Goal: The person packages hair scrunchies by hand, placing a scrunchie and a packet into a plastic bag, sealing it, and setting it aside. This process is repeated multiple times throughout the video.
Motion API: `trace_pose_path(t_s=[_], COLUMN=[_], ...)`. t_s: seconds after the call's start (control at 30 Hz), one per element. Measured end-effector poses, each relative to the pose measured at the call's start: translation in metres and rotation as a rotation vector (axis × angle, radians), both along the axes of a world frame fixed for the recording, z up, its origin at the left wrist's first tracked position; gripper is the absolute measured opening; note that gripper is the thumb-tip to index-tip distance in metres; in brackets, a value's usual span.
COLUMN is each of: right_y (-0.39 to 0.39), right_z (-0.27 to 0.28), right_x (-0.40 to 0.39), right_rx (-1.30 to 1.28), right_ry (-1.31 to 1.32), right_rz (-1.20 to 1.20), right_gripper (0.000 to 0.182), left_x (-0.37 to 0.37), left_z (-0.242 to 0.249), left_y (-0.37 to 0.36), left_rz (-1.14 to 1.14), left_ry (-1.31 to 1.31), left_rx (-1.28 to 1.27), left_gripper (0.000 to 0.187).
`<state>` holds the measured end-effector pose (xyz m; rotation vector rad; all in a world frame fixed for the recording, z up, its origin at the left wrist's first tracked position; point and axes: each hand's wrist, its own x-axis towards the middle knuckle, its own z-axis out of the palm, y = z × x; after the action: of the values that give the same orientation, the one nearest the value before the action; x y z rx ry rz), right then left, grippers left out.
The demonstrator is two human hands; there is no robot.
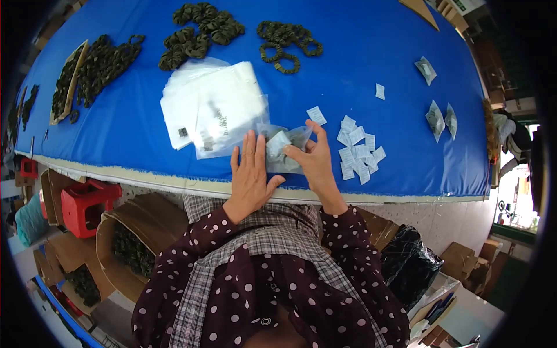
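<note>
A clear plastic bag (297, 139) lies near the table's front edge, with dark scrunchie-like rings and a small white packet (278, 142) at it. My left hand (249, 174) rests flat along the bag's left side, fingers stretched out. With thumb and bent fingers, my right hand (316, 162) grips the bag's right side; the thumb tip is by the white packet. Left of the bag is a stack of frosted plastic bags (212, 107) with black print. Small printed packets (358, 152) are heaped to the right of my right hand.
Dark green fabric rings lie in a bunch (203, 29), a smaller group (287, 43) and a pile (107, 64) at the left. Filled bags (435, 120) rest at the right of the blue table (400, 35). Below stand a red stool (87, 206) and a cardboard box (136, 214).
</note>
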<state>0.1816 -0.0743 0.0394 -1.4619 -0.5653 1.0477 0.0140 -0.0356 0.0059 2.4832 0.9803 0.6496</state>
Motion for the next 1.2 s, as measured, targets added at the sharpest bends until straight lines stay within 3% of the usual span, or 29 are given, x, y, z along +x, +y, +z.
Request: trace_pose_path(t_s=[0.13, 0.2, 0.23, 0.33, 0.47, 0.5, 0.63, 0.83, 0.97, 1.0, 1.13, 1.2], right_y=[-0.01, -0.022, -0.026, -0.035, -0.002, 0.009, 0.052, 0.068, 0.07, 0.071, 0.07, 0.072], right_z=[0.023, 0.021, 0.023, 0.007, -0.026, -0.033, -0.059, -0.046, -0.053, -0.053, -0.06, -0.065], right_x=[0.088, 0.161, 0.197, 0.289, 0.327, 0.329, 0.319, 0.301, 0.283, 0.274, 0.225, 0.219], right_rx=[0.074, 0.144, 0.251, 0.404, 0.011, 0.013, -0.537, -0.505, -0.378, -0.372, -0.122, -0.116], right_ry=[-0.089, -0.143, -0.141, -0.178, -0.327, -0.318, -1.178, -1.02, -1.307, -1.306, -1.62, -1.585], right_rz=[-0.259, -0.475, -0.586, -0.72, -0.843, -0.83, -0.333, -0.243, -0.095, -0.093, -0.182, -0.162], right_gripper=[0.059, 0.062, 0.051, 0.048, 0.041, 0.041, 0.036, 0.031, 0.027, 0.027, 0.02, 0.018], left_x=[0.001, 0.008, 0.012, 0.029, 0.068, 0.082, 0.138, 0.15, 0.137, 0.131, 0.097, 0.083], left_z=[0.006, 0.012, 0.015, 0.027, 0.043, 0.042, 0.017, -0.001, 0.027, 0.031, 0.043, 0.043], left_y=[0.014, 0.023, 0.029, 0.047, 0.089, 0.103, 0.167, 0.189, 0.178, 0.174, 0.153, 0.143], left_rz=[0.083, 0.072, 0.074, 0.073, -0.034, -0.031, 0.025, 0.017, 0.109, 0.113, 0.139, 0.135], left_ry=[0.191, 0.176, 0.167, 0.151, 0.07, 0.027, -0.027, 0.211, -0.333, -0.332, -0.878, -0.901], left_rx=[-0.006, 0.032, 0.066, 0.139, 0.18, 0.195, 0.285, 0.325, -0.284, -0.28, -1.105, -1.136], left_gripper=[0.075, 0.071, 0.068, 0.06, 0.047, 0.043, 0.038, 0.027, 0.014, 0.014, 0.013, 0.013])
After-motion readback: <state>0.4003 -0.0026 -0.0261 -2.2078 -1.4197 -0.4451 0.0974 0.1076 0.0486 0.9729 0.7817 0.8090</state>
